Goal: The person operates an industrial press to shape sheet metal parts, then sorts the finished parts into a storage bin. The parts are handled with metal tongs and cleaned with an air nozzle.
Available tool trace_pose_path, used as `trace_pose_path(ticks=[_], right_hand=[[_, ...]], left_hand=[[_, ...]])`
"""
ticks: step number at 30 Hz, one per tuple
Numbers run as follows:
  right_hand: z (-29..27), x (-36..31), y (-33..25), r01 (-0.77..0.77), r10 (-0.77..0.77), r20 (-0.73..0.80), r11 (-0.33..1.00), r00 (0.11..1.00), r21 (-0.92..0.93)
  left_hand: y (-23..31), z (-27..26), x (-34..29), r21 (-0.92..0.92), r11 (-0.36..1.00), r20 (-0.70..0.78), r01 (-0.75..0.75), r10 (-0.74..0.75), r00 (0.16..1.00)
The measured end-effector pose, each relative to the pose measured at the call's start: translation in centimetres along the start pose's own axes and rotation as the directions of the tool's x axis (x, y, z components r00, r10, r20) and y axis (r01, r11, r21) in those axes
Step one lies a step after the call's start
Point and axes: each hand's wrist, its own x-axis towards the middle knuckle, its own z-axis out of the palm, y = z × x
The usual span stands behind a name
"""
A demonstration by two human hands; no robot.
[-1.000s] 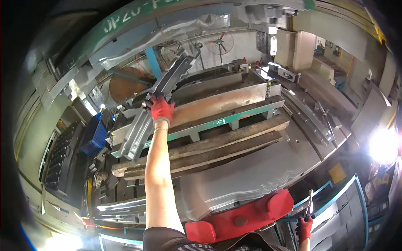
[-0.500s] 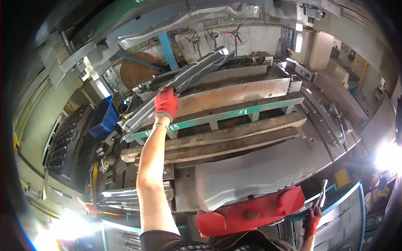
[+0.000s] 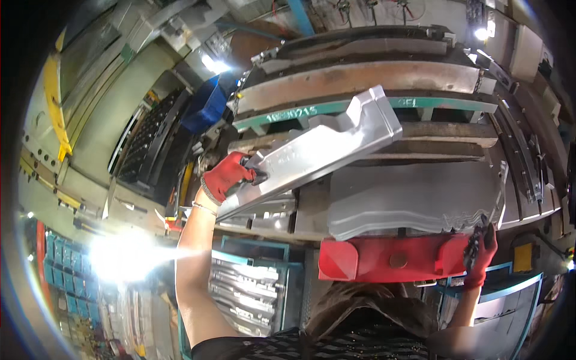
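My left hand (image 3: 225, 178), in a red glove with a dark palm, is closed on the near-left part of a long formed sheet-metal part (image 3: 324, 147). The part is held tilted, its stepped end up to the right, above the press bed. My right hand (image 3: 485, 255), gloved in red too, is closed around a slim metal hand tool (image 3: 501, 195) whose exact kind I cannot make out. It is at the right corner of a stack of flat grey sheet blanks (image 3: 414, 192). A red bracket (image 3: 396, 259) sits at the blanks' near edge.
Behind the part lies a die with a green-painted bar (image 3: 336, 108) and wooden beams (image 3: 444, 150). A blue bin (image 3: 207, 105) stands at the far left. Shiny formed parts (image 3: 246, 294) fill a blue-framed rack at lower left. Another blue frame (image 3: 516, 294) stands at lower right.
My left hand has drawn the formed part off the die, nearer and turned it. My right hand has moved up to the blanks' right corner with the tool. The view has shifted down and left.
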Motion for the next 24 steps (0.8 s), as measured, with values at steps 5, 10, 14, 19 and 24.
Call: trace_pose_path(ticks=[5,10,14,19,24], right_hand=[[7.7,0.6,0.3,0.099,-0.121,0.238,0.99,0.964,0.104],[12.1,-0.1,0.6,0.096,-0.106,0.301,0.994,0.948,0.048],[12.6,0.6,2.8,0.165,-0.135,0.315,0.984,0.94,-0.072],[14.0,0.1,0.1,-0.045,0.032,0.339,0.998,0.94,0.032],[13.4,1.9,2.4,0.132,-0.097,0.353,0.988,0.93,-0.078]], left_hand=[[-4.1,0.4,-4.6,0.029,0.992,-0.019,0.121,-0.12,0.993],[-7.9,-0.7,-5.8,0.15,0.972,-0.137,0.18,-0.16,0.978],[-9.9,-2.6,-4.0,0.267,0.957,-0.113,0.117,-0.089,0.99],[-12.5,-6.1,-1.1,0.471,0.872,-0.068,0.135,-0.117,0.991],[-14.2,-8.2,2.9,0.551,0.797,-0.046,0.246,-0.266,0.963]])
